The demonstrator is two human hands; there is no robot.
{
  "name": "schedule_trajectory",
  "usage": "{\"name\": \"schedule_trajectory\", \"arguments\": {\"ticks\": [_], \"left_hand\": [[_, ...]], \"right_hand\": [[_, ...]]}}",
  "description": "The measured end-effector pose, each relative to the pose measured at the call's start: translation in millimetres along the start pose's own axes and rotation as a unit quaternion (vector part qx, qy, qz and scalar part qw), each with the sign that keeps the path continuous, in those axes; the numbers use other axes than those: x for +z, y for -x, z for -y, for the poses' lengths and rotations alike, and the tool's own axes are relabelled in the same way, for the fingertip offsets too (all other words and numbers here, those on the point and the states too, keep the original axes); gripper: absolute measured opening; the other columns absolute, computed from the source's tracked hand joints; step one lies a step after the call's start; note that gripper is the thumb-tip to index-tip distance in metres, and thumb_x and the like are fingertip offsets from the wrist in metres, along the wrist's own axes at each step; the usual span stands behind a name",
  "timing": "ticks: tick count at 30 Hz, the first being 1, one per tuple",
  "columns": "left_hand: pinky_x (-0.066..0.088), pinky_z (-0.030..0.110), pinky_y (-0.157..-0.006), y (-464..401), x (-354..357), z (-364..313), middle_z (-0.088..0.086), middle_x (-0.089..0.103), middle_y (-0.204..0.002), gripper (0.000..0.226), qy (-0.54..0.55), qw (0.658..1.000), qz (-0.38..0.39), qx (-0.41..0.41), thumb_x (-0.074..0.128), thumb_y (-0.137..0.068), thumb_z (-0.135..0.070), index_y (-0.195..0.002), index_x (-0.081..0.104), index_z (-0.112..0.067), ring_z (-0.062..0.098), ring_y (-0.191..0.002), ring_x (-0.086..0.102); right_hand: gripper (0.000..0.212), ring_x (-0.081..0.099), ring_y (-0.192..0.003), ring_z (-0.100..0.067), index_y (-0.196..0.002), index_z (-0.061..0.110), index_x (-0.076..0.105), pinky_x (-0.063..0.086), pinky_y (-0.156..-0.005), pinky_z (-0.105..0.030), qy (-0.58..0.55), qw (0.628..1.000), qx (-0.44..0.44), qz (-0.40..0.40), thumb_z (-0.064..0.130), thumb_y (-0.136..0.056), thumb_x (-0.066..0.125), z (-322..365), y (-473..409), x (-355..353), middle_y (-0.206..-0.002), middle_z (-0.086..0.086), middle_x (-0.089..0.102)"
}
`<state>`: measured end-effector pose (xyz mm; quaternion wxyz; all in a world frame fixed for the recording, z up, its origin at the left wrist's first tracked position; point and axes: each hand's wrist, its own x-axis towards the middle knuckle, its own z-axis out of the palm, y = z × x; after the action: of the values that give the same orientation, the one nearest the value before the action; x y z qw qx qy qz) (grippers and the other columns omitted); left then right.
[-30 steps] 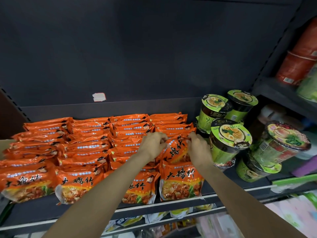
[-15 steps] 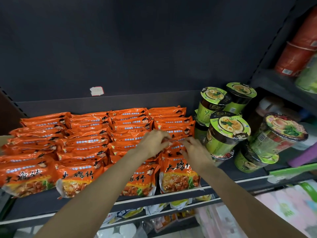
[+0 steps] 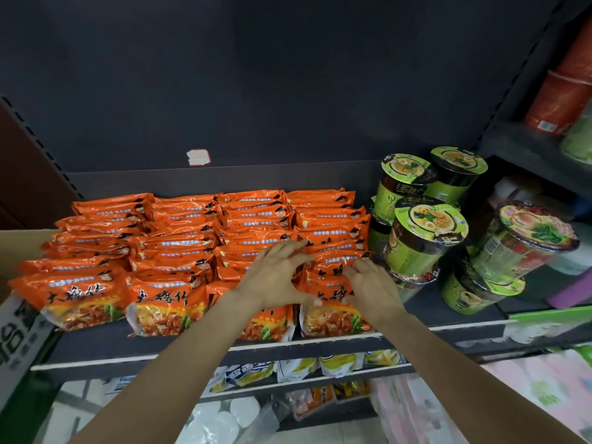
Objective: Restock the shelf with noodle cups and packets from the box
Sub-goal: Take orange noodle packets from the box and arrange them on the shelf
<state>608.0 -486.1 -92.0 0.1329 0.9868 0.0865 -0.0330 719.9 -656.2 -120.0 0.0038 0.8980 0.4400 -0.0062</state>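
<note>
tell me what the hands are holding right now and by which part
Nothing is gripped. The left hand and right hand lie with spread fingers on top of the orange noodle packets in the rightmost row.

The orange noodle packets [image 3: 80, 299] along the front edge of the shelf [image 3: 448, 331] carry large black Chinese brush characters beginning with "大"; the rest is unclear. Right of them, the green noodle cups [image 3: 419, 245] bear Chinese print too small to read.
</note>
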Motion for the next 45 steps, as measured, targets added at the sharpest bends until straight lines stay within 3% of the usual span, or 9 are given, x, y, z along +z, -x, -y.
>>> {"name": "schedule_trajectory", "arguments": {"ticks": [5,8,12,16,20,26,32,37,45], "left_hand": [[0.003,0.039,-0.116,10.4,8.1,1.3,-0.007,-0.011,-0.157,0.109,-0.091,0.995,0.028,0.006,0.071,-0.065,-0.063,-0.149,0.007,-0.034,0.018,-0.145,-0.001],[0.007,0.041,-0.117,8.1,14.4,-0.9,-0.004,-0.013,-0.157,0.112,-0.121,0.993,0.014,-0.001,0.076,-0.069,-0.047,-0.149,-0.001,-0.032,0.022,-0.145,0.003],[0.008,0.044,-0.117,6.4,18.5,5.9,-0.002,-0.014,-0.158,0.125,-0.158,0.987,-0.005,0.005,0.078,-0.064,-0.052,-0.148,-0.011,-0.031,0.021,-0.146,-0.002],[0.008,0.045,-0.116,9.6,21.0,16.8,0.0,-0.019,-0.157,0.128,-0.218,0.976,-0.002,0.008,0.079,-0.066,-0.046,-0.146,-0.019,-0.031,0.02,-0.146,-0.008],[0.011,0.046,-0.115,3.7,22.8,10.5,0.001,-0.012,-0.158,0.111,-0.22,0.975,-0.03,-0.025,0.074,-0.073,-0.041,-0.149,-0.005,-0.025,0.021,-0.146,-0.002],[0.009,0.046,-0.116,-1.7,24.1,6.7,0.002,-0.007,-0.158,0.109,-0.219,0.975,-0.036,-0.031,0.074,-0.074,-0.043,-0.149,-0.002,-0.022,0.022,-0.146,0.0],[0.009,0.04,-0.118,12.5,13.7,4.3,-0.006,0.002,-0.158,0.098,-0.102,0.993,-0.065,-0.016,0.063,-0.077,-0.055,-0.15,0.005,-0.027,0.014,-0.145,0.004],[0.02,0.033,-0.112,6.6,-14.8,-0.2,-0.005,0.03,-0.151,0.055,0.008,0.986,-0.161,-0.053,0.044,-0.095,-0.031,-0.146,0.026,-0.023,0.013,-0.139,0.024],[0.021,0.038,-0.113,-74.6,-33.1,25.5,-0.001,0.03,-0.152,0.045,-0.028,0.995,-0.092,-0.041,0.033,-0.101,-0.029,-0.145,0.029,-0.022,0.018,-0.14,0.023]], "right_hand": [[0.054,0.061,-0.087,-0.022,-0.095,0.014,0.063,0.051,-0.076,-0.034,0.042,0.995,0.012,-0.092,0.023,-0.049,0.09,3.6,-1.3,4.8,-0.091,-0.004,0.062],[0.051,0.059,-0.098,-0.024,-0.107,0.014,0.059,0.046,-0.091,-0.037,0.047,0.995,0.003,-0.087,0.019,-0.063,0.084,4.8,-3.0,6.5,-0.102,-0.005,0.059],[0.062,0.045,-0.12,-0.023,-0.13,0.018,0.041,0.024,-0.112,-0.038,0.084,0.994,-0.047,-0.056,0.025,-0.077,0.072,3.6,-4.2,7.9,-0.124,-0.005,0.047],[0.066,0.06,-0.1,-0.022,-0.114,0.018,0.057,0.042,-0.098,-0.037,0.082,0.993,-0.031,-0.081,0.027,-0.057,0.087,4.8,-7.6,13.0,-0.104,-0.004,0.061],[0.071,0.063,-0.082,-0.023,-0.096,0.016,0.063,0.051,-0.081,-0.037,0.072,0.991,-0.027,-0.113,0.024,-0.034,0.095,5.7,-21.2,19.6,-0.087,-0.004,0.062],[0.099,0.051,-0.12,-0.032,-0.134,0.013,0.044,0.036,-0.106,-0.044,0.071,0.988,-0.029,-0.131,0.012,-0.047,0.09,6.0,-26.2,27.4,-0.132,-0.016,0.048],[0.099,0.014,-0.144,-0.021,-0.15,0.017,-0.003,-0.003,-0.116,-0.038,0.005,0.998,-0.056,-0.034,0.045,-0.083,0.064,0.5,-24.4,8.1,-0.156,-0.008,0.011],[0.07,0.021,-0.14,-0.024,-0.148,0.019,0.017,0.02,-0.116,-0.04,-0.213,0.974,0.003,-0.078,0.042,-0.091,0.05,0.3,-40.0,-22.3,-0.153,-0.002,0.021],[0.067,0.017,-0.142,-0.027,-0.149,0.018,0.017,0.017,-0.117,-0.04,-0.146,0.986,0.082,-0.026,0.048,-0.094,0.042,-5.3,-101.8,-25.4,-0.155,-0.009,0.017]]}}
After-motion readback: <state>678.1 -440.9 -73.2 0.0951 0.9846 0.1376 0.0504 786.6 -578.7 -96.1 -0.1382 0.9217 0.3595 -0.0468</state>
